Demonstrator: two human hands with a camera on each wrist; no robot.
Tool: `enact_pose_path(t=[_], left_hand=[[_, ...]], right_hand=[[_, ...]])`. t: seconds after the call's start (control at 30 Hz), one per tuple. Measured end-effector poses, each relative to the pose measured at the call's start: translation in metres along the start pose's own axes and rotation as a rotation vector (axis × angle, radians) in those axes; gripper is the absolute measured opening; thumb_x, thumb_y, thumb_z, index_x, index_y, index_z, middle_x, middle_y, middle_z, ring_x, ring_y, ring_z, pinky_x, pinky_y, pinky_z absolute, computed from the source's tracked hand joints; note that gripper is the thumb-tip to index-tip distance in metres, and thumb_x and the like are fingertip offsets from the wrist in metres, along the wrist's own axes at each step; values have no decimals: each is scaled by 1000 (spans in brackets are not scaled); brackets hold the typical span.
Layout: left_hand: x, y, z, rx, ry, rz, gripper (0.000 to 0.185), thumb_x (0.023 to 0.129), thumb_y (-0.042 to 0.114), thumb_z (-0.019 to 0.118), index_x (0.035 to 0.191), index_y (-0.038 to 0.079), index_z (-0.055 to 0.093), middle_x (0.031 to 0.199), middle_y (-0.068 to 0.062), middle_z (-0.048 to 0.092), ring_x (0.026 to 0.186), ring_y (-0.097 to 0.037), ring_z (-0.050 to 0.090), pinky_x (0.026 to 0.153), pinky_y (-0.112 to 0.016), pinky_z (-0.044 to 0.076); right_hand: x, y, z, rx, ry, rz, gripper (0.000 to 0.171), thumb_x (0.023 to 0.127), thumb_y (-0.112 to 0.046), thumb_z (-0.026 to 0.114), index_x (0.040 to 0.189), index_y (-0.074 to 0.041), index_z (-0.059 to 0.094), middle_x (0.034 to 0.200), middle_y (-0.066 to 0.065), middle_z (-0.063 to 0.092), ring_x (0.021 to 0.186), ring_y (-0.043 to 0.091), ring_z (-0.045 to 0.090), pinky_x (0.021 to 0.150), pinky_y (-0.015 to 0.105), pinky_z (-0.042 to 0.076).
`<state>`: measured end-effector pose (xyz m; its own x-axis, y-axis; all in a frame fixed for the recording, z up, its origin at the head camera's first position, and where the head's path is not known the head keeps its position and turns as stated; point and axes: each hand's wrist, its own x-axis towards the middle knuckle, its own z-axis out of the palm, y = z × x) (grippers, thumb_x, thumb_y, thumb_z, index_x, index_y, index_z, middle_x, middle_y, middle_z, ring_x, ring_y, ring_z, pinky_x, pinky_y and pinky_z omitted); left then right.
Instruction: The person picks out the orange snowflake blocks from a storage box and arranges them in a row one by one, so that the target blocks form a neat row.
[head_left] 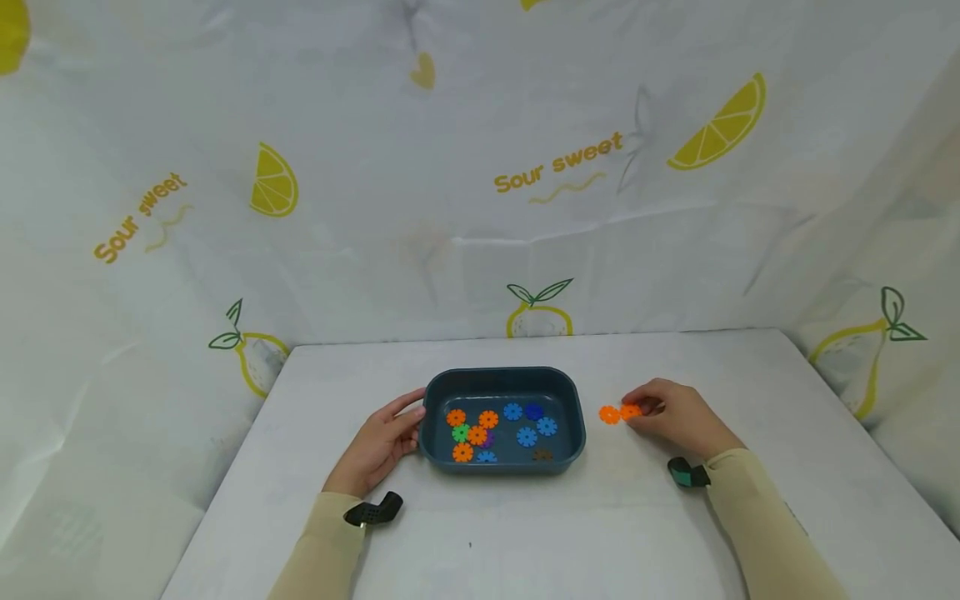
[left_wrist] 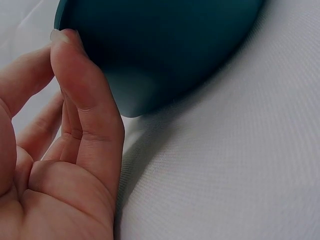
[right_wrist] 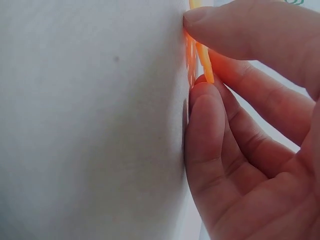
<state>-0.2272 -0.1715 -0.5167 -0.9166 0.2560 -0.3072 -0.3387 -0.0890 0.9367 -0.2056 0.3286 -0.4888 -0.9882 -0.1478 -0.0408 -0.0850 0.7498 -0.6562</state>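
1. Two orange gear pieces (head_left: 619, 412) lie joined on the table (head_left: 750, 392), right of the tray (head_left: 573, 400), toward the right edge.
2. One piece is pinched between thumb and fingertip of the right hand (head_left: 675, 417).
3. The tray's left wall is touched by the left hand (head_left: 382, 442), fingers nearly straight.
4. The pinch is best kept low and firm, the pieces lifted level, the tray held steady.
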Motion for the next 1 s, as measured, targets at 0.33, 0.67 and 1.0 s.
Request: enact_pose_path(t=[0.33, 0.67, 1.0], left_hand=[[-4, 6, -1, -6, -4, 8, 52, 107, 31, 71, 156, 23, 56, 93, -1, 65, 78, -12, 58, 72, -21, 55], [-2, 2, 0, -1, -7, 10, 53, 105, 33, 73, 155, 24, 57, 95, -1, 63, 81, -14, 58, 73, -22, 54], [0, 1, 0, 8, -6, 13, 56, 103, 38, 75, 155, 25, 58, 99, -2, 63, 82, -15, 58, 74, -22, 55]], right_hand=[[3, -1, 0, -9, -10, -1, 33, 93, -24, 84, 124, -16, 78, 111, 1, 72, 102, 20, 63, 86, 29, 54], [3, -7, -10, -7, 24, -33, 35, 96, -25, 82, 129, -13, 76, 121, 6, 75, 107, 22, 68, 88, 28, 59], [39, -81, -22, -12, -28, -211, 30, 98, -24, 82, 127, -17, 77, 120, 6, 78, 105, 19, 72, 96, 36, 61]])
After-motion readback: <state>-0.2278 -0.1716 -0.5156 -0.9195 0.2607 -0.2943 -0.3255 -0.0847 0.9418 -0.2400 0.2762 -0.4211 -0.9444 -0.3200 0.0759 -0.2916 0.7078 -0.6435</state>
